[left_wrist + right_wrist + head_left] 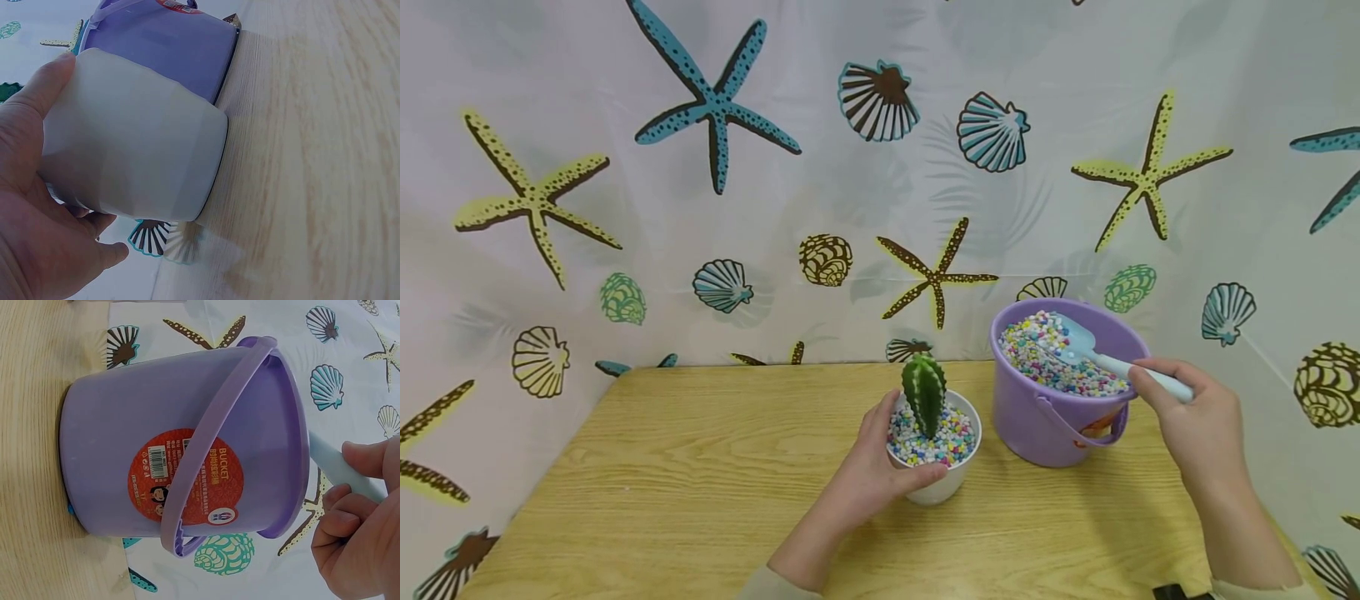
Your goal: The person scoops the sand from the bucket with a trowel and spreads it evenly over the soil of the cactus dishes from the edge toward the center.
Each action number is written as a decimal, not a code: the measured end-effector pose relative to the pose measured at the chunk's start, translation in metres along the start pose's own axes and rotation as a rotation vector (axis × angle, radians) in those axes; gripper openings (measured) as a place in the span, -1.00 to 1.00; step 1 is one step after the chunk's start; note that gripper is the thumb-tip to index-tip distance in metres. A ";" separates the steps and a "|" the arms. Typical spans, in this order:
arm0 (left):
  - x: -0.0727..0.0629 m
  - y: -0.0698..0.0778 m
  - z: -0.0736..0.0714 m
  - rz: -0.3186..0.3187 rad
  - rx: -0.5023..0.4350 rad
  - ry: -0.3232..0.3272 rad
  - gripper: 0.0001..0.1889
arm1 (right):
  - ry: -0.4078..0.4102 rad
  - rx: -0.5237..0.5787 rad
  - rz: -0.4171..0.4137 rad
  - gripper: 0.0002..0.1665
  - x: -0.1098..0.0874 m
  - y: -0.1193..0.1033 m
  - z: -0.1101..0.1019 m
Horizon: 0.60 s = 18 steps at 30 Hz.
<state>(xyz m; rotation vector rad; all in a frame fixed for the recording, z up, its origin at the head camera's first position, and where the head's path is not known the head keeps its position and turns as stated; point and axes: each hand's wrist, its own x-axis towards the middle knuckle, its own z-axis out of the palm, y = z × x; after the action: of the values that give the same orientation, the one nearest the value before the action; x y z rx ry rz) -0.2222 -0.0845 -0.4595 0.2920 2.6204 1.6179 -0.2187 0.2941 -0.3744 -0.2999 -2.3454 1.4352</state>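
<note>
A white pot (938, 485) stands on the wooden table, filled with colourful pebbles (951, 435) around an upright green cactus (923, 395). My left hand (874, 471) grips the pot from the left, thumb at the near side of the rim, as the left wrist view also shows the pot wall (134, 134). To the right, a purple bucket (1037, 425) holds many more of these pebbles (1037, 346). My right hand (1197, 412) holds the handle of a light blue scoop (1078, 339) over the bucket's rim, its blade among the pebbles with some on it.
The bucket's handle (206, 440) hangs down its near side across a red label (147, 475). Behind the wooden table (700, 467) hangs a white cloth (850, 183) printed with starfish and shells. A small black object (1171, 592) shows at the bottom right.
</note>
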 end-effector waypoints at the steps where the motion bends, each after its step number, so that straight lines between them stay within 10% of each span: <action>1: 0.000 0.000 0.000 0.003 0.000 0.000 0.37 | -0.002 0.002 -0.003 -0.48 -0.001 -0.001 0.000; 18: -0.001 0.000 -0.001 0.021 -0.020 -0.002 0.36 | -0.065 -0.050 -0.069 -0.47 -0.020 -0.007 0.000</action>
<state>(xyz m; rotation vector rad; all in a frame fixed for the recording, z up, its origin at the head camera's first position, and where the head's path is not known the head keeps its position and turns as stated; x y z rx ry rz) -0.2218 -0.0856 -0.4588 0.3209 2.6070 1.6478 -0.2008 0.2834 -0.3720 -0.1862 -2.4211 1.3755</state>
